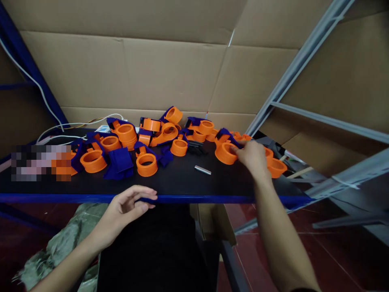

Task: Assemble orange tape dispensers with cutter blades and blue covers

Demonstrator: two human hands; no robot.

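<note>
Touching the right hand [251, 159], an orange ring [224, 153] lies just left.

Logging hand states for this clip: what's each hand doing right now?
Left hand: open, empty, by the table edge.
Right hand: closed on an orange ring.

One head-worn view looks forward and down, close over the black table [182, 182]; cardboard wall [136, 73] behind.

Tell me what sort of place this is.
Likely a small assembly or packing workshop: a pile of orange-and-blue plastic parts on a black worktable, cardboard sheets lining the wall, and metal shelving.
</note>
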